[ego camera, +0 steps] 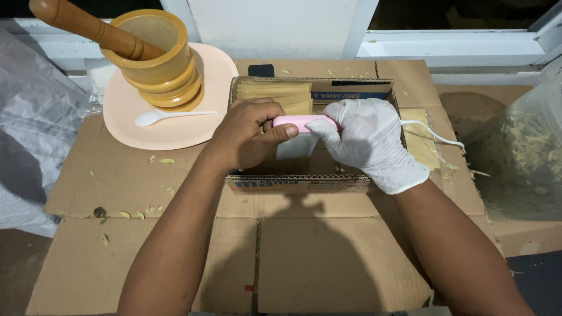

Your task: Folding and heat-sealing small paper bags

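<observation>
My bare left hand (249,134) and my right hand (367,142), which wears a white glove, both grip a small pink hand-held device (300,122) with a white cord (436,136) trailing to the right. Under the device hangs a small white packet (294,147), its upper edge at the device. Both hands are over a shallow open cardboard box (298,185) that holds flat tan pouches (275,93).
A wooden mortar (158,58) with a pestle (88,26) stands on a peach plate (170,131) with a white plastic spoon (167,117). Flattened cardboard (293,257) covers the surface, strewn with dried leaf bits. A clear bag of dried leaves (521,158) lies right, grey plastic (29,134) left.
</observation>
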